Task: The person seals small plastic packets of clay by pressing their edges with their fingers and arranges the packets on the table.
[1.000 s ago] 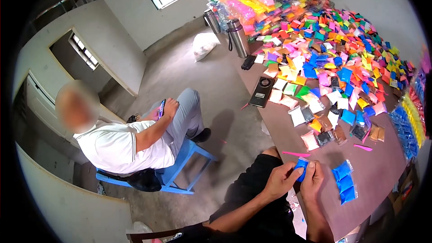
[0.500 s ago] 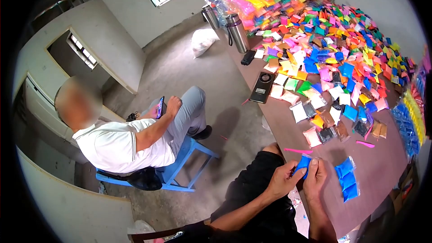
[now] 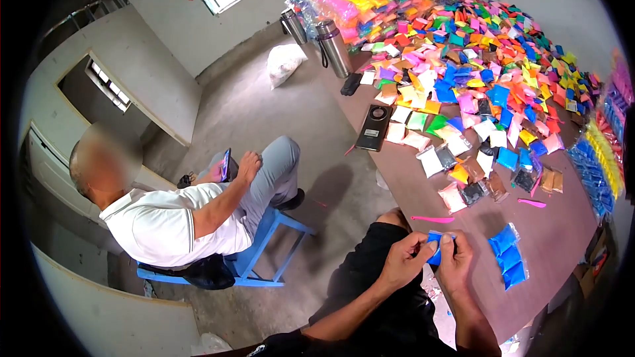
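Note:
My left hand [image 3: 405, 262] and my right hand [image 3: 456, 259] meet at the near edge of the table. Between them they pinch a small blue packet [image 3: 434, 248], thumbs and fingers closed on it from both sides. Part of the packet is hidden behind the fingers. Just right of my right hand, a joined strip of blue packets [image 3: 508, 256] lies flat on the table. A pink plastic strip [image 3: 432, 219] lies just beyond my hands, and another pink plastic piece [image 3: 532, 203] is farther right.
A large heap of colourful packets [image 3: 456, 73] covers the far part of the brown table [image 3: 423, 185]. A phone [image 3: 374, 128], a black object [image 3: 351, 84] and steel flasks [image 3: 334, 49] stand or lie along its left edge. A seated person [image 3: 178, 221] holds a phone on a blue chair [image 3: 268, 238].
The view has shifted slightly. My fingers have changed their grip on the blue packet, and less of it shows above them. The seated person's free hand has moved slightly away from the phone.

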`<state>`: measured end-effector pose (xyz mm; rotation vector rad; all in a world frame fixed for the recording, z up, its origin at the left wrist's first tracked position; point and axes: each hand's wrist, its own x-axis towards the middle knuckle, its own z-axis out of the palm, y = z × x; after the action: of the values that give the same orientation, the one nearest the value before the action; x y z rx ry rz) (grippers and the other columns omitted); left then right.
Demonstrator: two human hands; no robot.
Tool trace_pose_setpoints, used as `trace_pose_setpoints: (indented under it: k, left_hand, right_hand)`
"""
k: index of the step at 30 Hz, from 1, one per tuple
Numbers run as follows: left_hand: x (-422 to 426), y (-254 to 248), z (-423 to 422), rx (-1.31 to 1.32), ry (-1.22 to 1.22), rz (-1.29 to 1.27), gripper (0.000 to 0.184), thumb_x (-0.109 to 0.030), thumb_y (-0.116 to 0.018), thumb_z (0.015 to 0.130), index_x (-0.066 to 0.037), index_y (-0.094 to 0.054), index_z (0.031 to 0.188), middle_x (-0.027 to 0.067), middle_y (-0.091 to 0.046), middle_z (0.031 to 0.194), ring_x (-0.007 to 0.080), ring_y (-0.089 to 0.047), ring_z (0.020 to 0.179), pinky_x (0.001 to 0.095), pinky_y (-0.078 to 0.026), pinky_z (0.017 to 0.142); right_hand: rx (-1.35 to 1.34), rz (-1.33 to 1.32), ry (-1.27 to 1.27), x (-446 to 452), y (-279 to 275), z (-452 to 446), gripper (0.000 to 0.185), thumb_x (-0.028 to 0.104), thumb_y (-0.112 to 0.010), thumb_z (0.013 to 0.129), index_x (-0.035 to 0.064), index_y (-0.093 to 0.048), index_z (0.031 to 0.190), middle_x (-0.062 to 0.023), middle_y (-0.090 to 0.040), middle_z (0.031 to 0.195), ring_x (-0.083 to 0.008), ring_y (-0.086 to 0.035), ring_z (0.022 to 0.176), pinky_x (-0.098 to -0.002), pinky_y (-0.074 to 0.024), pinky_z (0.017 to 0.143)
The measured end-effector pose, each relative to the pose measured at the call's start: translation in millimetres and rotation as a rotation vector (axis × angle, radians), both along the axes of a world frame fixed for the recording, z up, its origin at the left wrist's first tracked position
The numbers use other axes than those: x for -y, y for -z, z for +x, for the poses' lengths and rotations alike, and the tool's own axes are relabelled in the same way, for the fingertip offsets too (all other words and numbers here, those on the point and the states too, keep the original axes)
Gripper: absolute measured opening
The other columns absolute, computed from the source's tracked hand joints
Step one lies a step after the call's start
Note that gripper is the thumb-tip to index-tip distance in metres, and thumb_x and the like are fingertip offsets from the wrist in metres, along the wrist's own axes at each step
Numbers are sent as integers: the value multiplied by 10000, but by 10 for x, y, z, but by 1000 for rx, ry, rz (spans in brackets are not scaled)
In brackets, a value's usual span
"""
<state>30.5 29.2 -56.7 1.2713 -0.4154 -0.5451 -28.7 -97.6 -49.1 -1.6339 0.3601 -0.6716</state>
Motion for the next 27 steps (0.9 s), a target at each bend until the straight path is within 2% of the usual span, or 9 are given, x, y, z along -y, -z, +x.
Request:
trace_pose_setpoints:
  k: [2, 4, 10, 16, 19, 23, 24, 26, 27]
  left_hand:
    - [10, -56, 18, 1, 52, 8, 168, -89, -613, 1022, 26, -609, 1145, 12, -650, 1004, 57, -587, 906, 228, -485, 804]
    - [100, -211, -18, -81, -105, -93, 158, -132, -630, 1017, 14, -643, 1076, -18, -622, 902, 44, -554, 820, 210, -466, 740]
    - [6, -102, 31, -11, -78, -60, 187, -155, -619, 1024, 20, -653, 1079, 1, -653, 922, 57, -582, 837, 222, -487, 748]
    - [-17, -135, -42, 39, -165, 9, 186, -159, -630, 1016, 17, -657, 1072, 1, -650, 888, 53, -580, 805, 230, -499, 725]
    - [-51, -119, -50, 12, -162, 11, 192, -164, -632, 1015, 18, -656, 1071, 0, -645, 885, 51, -581, 797, 224, -499, 720]
    - [-40, -34, -101, -71, -119, -49, 197, -172, -671, 995, 8, -658, 1073, -4, -636, 889, 37, -569, 796, 199, -481, 717]
    - [-76, 19, -88, -96, -5, -37, 200, -106, -645, 1004, 21, -608, 1153, 37, -657, 1035, 69, -609, 925, 242, -515, 831]
    - [-51, 96, -111, -85, 2, -6, 192, -106, -656, 995, 23, -620, 1133, 33, -665, 1004, 66, -613, 899, 235, -515, 806]
    - [-57, 73, -89, -79, -6, -7, 192, -106, -656, 995, 23, -620, 1133, 33, -665, 1004, 66, -613, 899, 235, -515, 806]
  right_hand:
    - [34, 19, 19, -12, 14, 19, 168, 137, -593, 1001, 4, -604, 899, -22, -572, 724, -71, -502, 697, -282, -440, 608]
    - [38, -28, -10, -3, -26, 6, 152, 133, -604, 992, 6, -608, 908, -29, -584, 739, -79, -517, 711, -282, -451, 626]
    - [32, -35, -93, -10, -20, -25, 136, 111, -601, 985, 4, -603, 902, -26, -590, 749, -83, -526, 722, -284, -459, 639]
    - [26, -30, 11, -59, 6, -21, 144, 96, -583, 992, 6, -585, 879, -3, -564, 742, -73, -488, 704, -272, -429, 618]
    - [15, 133, -47, -31, -48, -38, 150, 78, -575, 995, 7, -579, 862, -2, -540, 743, -70, -473, 702, -263, -415, 611]
    - [71, 16, -65, -35, 75, -23, 176, 78, -576, 999, 3, -572, 840, 7, -534, 746, -65, -465, 705, -259, -415, 616]
    - [76, 13, -67, -29, 91, -39, 176, 78, -576, 999, 3, -572, 840, 7, -534, 746, -65, -465, 705, -259, -415, 616]
    - [48, -24, -16, -38, 107, -45, 185, 87, -579, 1003, 4, -574, 838, 9, -539, 744, -63, -460, 708, -263, -419, 618]
    - [-10, 66, -2, -60, 123, -74, 209, 109, -568, 1016, 10, -574, 831, 12, -541, 735, -60, -460, 709, -259, -419, 621]
